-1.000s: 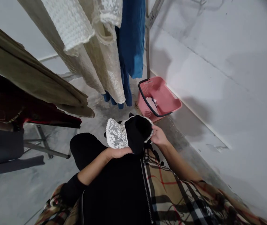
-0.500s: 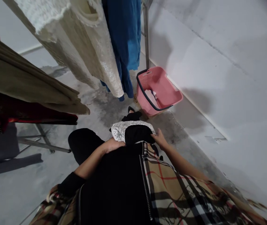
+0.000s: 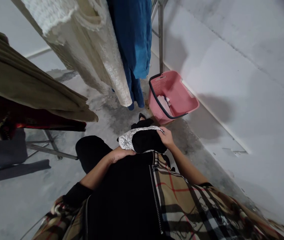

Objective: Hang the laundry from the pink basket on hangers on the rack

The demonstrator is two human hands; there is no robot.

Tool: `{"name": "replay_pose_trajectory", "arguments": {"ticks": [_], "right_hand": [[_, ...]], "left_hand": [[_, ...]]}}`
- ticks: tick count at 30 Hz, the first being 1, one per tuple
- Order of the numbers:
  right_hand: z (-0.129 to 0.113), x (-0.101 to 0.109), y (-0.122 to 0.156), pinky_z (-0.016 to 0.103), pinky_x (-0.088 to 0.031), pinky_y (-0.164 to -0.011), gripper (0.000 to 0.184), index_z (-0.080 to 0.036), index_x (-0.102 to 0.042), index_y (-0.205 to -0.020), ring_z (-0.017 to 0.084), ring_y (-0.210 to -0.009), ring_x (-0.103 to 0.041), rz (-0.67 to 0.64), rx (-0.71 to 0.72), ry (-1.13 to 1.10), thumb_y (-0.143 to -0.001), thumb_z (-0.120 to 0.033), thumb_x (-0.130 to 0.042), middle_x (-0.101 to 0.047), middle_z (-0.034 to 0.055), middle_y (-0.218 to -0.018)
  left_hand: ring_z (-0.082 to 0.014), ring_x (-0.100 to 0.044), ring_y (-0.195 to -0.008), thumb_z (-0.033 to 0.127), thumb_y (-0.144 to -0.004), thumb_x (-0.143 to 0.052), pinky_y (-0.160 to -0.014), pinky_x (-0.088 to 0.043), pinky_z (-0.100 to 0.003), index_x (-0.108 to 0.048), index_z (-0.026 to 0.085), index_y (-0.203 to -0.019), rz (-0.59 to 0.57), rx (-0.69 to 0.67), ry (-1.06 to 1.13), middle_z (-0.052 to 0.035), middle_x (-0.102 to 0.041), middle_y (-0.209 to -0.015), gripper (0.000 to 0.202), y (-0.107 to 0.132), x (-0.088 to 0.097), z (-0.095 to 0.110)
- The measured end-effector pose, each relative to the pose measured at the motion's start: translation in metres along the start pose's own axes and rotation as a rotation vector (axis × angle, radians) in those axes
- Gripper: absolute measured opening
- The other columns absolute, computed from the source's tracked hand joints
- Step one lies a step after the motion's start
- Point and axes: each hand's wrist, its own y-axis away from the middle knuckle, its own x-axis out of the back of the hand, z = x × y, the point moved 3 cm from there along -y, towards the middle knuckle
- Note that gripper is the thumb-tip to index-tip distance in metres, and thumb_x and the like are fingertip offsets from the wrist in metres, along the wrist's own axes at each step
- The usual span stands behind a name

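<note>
A folded black garment with white lace trim [image 3: 142,140] lies against my front at chest height, its lace side showing at the left end. My right hand [image 3: 166,137] grips its right edge from above. My left hand [image 3: 121,154] presses along its lower edge, fingers pointing right. A loose black strip of the same cloth [image 3: 142,123] sticks out beyond the far edge. I wear a black top and a beige plaid wrap [image 3: 179,200] over my arms.
A pink plastic basket [image 3: 173,95] with a dark rim and white cloth inside stands on the concrete floor [image 3: 122,123] by the white wall [image 3: 231,66]. Cream lace and blue garments [image 3: 134,36] hang ahead on a metal rack [image 3: 160,36]; olive and dark red cloths [image 3: 32,86] hang left.
The garment is folded flatter and tighter than a second ago, with less lace showing. My right hand has moved up onto its far right corner. The view has shifted slightly.
</note>
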Motion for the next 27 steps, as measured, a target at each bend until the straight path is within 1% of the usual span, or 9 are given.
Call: {"name": "replay_pose_trajectory", "arguments": {"ticks": [5, 7, 10, 12, 14, 17, 19, 22, 27], "right_hand": [[-0.039, 0.04, 0.022, 0.033, -0.05, -0.081, 0.032, -0.016, -0.067, -0.094, 0.019, -0.083, -0.063, 0.143, 0.108, -0.089, -0.078, -0.04, -0.052, -0.071, 0.0053, -0.089], [-0.054, 0.049, 0.032, 0.031, -0.05, -0.078, 0.028, -0.017, -0.067, -0.09, 0.018, -0.078, -0.063, 0.162, 0.162, -0.133, -0.076, -0.037, -0.056, -0.07, 0.0033, -0.084], [-0.072, 0.053, 0.043, 0.029, -0.05, -0.075, 0.022, -0.018, -0.067, -0.088, 0.016, -0.075, -0.063, 0.16, 0.222, -0.159, -0.076, -0.033, -0.058, -0.07, 0.0017, -0.081], [-0.082, 0.052, 0.048, 0.027, -0.05, -0.073, 0.02, -0.018, -0.067, -0.088, 0.016, -0.073, -0.063, 0.158, 0.246, -0.158, -0.076, -0.032, -0.058, -0.07, 0.0011, -0.08], [-0.091, 0.051, 0.052, 0.026, -0.05, -0.071, 0.019, -0.018, -0.067, -0.088, 0.015, -0.072, -0.063, 0.157, 0.269, -0.156, -0.076, -0.031, -0.057, -0.07, 0.0007, -0.079], [-0.106, 0.05, 0.057, 0.025, -0.049, -0.068, 0.019, -0.018, -0.067, -0.087, 0.015, -0.07, -0.062, 0.131, 0.31, -0.135, -0.078, -0.03, -0.056, -0.07, 0.0006, -0.077], [-0.113, 0.051, 0.06, 0.025, -0.049, -0.067, 0.019, -0.018, -0.067, -0.088, 0.015, -0.069, -0.063, 0.103, 0.343, -0.092, -0.079, -0.031, -0.056, -0.07, 0.0013, -0.077], [-0.119, 0.059, 0.061, 0.027, -0.05, -0.07, 0.021, -0.019, -0.068, -0.089, 0.017, -0.071, -0.063, 0.095, 0.369, 0.031, -0.08, -0.032, -0.055, -0.07, 0.0036, -0.08], [-0.117, 0.074, 0.047, 0.034, -0.049, -0.084, 0.024, -0.022, -0.068, -0.097, 0.023, -0.088, -0.063, 0.146, 0.397, 0.338, -0.083, -0.028, -0.051, -0.069, 0.0074, -0.093]], "left_hand": [[-0.0303, -0.071, -0.086, 0.055, -0.067, -0.069, -0.077, -0.057, -0.041, -0.064, 0.012, -0.111, -0.048, 0.009, -0.042, -0.0121, -0.074, -0.097, 0.061, -0.009, 0.016, -0.01], [-0.0329, -0.069, -0.092, 0.056, -0.064, -0.071, -0.081, -0.055, -0.042, -0.065, 0.01, -0.11, 0.029, -0.016, -0.125, -0.0142, -0.073, -0.098, 0.064, -0.018, 0.028, -0.011], [-0.0356, -0.062, -0.109, 0.053, -0.066, -0.072, -0.093, -0.049, -0.046, -0.055, 0.01, -0.127, 0.223, -0.13, -0.253, -0.0187, -0.066, -0.118, 0.076, -0.028, 0.039, -0.004], [-0.0323, -0.056, -0.118, 0.05, -0.074, -0.067, -0.1, -0.044, -0.045, -0.046, 0.014, -0.137, 0.304, -0.262, -0.307, -0.0169, -0.058, -0.132, 0.075, -0.029, 0.035, 0.009], [-0.0282, -0.052, -0.123, 0.046, -0.078, -0.066, -0.106, -0.04, -0.042, -0.049, 0.02, -0.135, 0.313, -0.405, -0.344, -0.0115, -0.054, -0.137, 0.065, -0.027, 0.022, 0.026], [-0.0292, -0.05, -0.123, 0.04, -0.08, -0.067, -0.107, -0.037, -0.044, -0.057, 0.022, -0.129, 0.359, -0.596, -0.582, -0.0087, -0.057, -0.133, 0.053, -0.023, -0.002, 0.054], [-0.0306, -0.053, -0.117, 0.032, -0.083, -0.064, -0.102, -0.041, -0.046, -0.06, 0.022, -0.126, 0.436, -0.65, -0.778, -0.0094, -0.063, -0.124, 0.044, -0.022, -0.011, 0.069], [-0.028, -0.06, -0.105, 0.017, -0.085, -0.054, -0.095, -0.047, -0.041, -0.064, 0.022, -0.12, 0.524, -0.636, -0.837, -0.0094, -0.067, -0.11, 0.037, -0.022, -0.006, 0.087], [-0.0232, -0.06, -0.111, 0.013, -0.087, -0.044, -0.098, -0.046, -0.034, -0.06, 0.017, -0.124, 0.72, -0.715, -0.698, -0.0089, -0.065, -0.119, 0.041, 0.002, 0.025, 0.118]]}}
